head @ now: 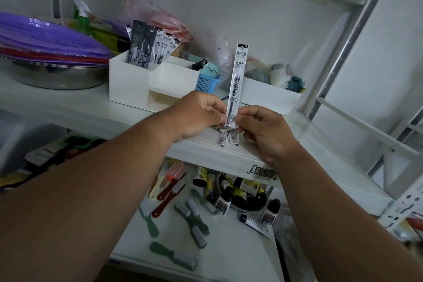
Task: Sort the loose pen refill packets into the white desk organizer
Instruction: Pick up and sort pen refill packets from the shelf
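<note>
A white pen refill packet (237,78) stands upright, pinched at its lower end between my left hand (196,117) and my right hand (265,133). Two more loose refill packets (227,138) lie on the white shelf (96,110) just below my fingers, partly hidden. The white desk organizer (137,82) sits on the shelf behind my left hand. Its back left compartment holds several upright refill packets (151,48), dark ones and white ones.
A steel bowl (52,75) under purple plates (45,39) stands at left. A small blue basket (207,82) and a white tray (270,96) of soft items sit right of the organizer. The lower shelf holds brushes (183,217) and bottles (247,192).
</note>
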